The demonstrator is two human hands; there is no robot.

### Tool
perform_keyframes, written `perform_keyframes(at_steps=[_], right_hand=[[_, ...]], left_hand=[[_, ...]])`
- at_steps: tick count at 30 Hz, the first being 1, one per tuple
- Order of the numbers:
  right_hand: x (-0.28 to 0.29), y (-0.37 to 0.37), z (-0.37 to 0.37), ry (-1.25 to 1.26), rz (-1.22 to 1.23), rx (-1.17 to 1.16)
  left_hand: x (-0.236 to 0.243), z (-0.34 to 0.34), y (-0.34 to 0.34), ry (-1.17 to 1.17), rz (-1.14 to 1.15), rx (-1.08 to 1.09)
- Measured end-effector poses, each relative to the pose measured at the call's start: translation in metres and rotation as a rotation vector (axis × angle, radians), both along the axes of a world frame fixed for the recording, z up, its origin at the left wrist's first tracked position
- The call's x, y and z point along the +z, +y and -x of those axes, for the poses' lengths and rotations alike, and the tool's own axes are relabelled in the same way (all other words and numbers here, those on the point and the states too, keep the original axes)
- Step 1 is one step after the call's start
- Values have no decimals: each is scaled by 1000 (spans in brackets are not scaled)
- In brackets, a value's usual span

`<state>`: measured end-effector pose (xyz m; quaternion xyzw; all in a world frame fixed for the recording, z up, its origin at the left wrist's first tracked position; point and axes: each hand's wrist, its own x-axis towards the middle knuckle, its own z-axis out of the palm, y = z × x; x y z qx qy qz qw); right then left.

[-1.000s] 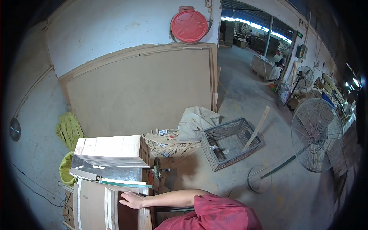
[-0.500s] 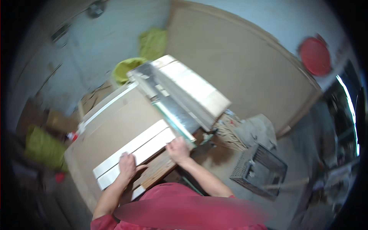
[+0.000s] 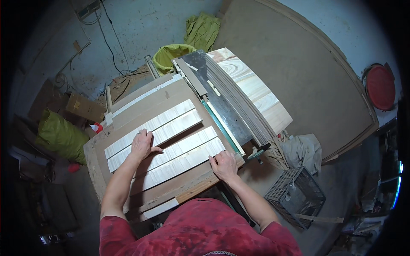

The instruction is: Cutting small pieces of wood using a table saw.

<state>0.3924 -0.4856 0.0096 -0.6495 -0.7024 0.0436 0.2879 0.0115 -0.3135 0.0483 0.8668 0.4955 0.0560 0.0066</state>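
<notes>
**two board pairs, a hand at each**

toward 2 o'clock, a brown sheet [image 3: 294,81] leans on the wall [image 3: 128,38]. the bench [image 3: 177,91] fills the middle, with a stack [image 3: 254,91] of boards past its 1 o'clock side and a crate [image 3: 282,187] on the floor at 4 o'clock.

on the bench lie the far pair [image 3: 148,129] and the near pair [image 3: 183,160], pale and side by side, a wedge of brown between them; both long axes run from 8 to 2 o'clock.

the left hand [image 3: 142,147] is part-open, fingers resting on the far pair's near edge, thumb spread toward 3 o'clock. the right hand [image 3: 224,165], fingers curled, touches the near pair's 3 o'clock end; whether it grips, i cannot tell. from it, the near pair stretches toward 9 o'clock; the far pair is nearer the left hand.
</notes>
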Motion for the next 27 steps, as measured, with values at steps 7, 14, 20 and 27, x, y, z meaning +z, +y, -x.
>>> perform_keyframes(at_steps=[7, 14, 20, 27], right_hand=[[0, 12, 5, 10, 26, 5], [4, -2, -48, -38, 85, -158], [-45, 28, -69, -41, 153, -43], [-24, 17, -49, 34, 63, -38]], left_hand=[[-43, -18, 17, -70, 45, 41], [-27, -119, -10, -261, 71, -125], [-72, -119, -43, -298, 201, 43], [-69, -122, -81, -127, 130, 114]])
